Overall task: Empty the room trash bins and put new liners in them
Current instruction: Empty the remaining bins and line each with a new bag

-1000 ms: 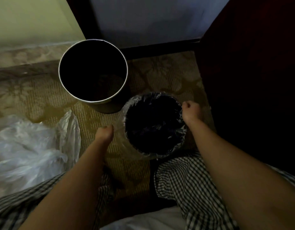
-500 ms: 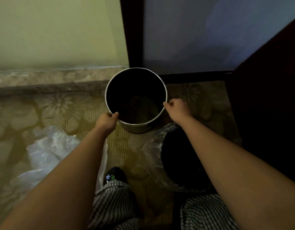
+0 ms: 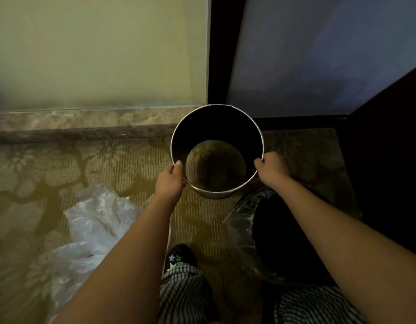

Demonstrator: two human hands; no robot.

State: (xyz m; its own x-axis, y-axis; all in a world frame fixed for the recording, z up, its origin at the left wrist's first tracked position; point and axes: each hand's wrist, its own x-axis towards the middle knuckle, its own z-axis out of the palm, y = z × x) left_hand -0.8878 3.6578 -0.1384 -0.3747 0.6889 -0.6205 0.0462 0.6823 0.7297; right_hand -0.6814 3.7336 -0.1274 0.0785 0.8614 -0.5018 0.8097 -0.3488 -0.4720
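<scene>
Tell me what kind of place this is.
Probably a hotel guest room: patterned carpet, marble skirting, and two small bins, a metal bin and a plastic-lined bin.

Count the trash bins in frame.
2. One unlined metal-rimmed bin at centre, left hand and right hand gripping its rim; one dark bin with clear liner lower right, partly hidden by the right forearm.

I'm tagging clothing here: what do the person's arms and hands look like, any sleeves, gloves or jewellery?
The left arm and right arm are bare, no sleeves in view. The left hand and right hand wear no gloves; no watch or rings show. The trousers are checked.
</scene>
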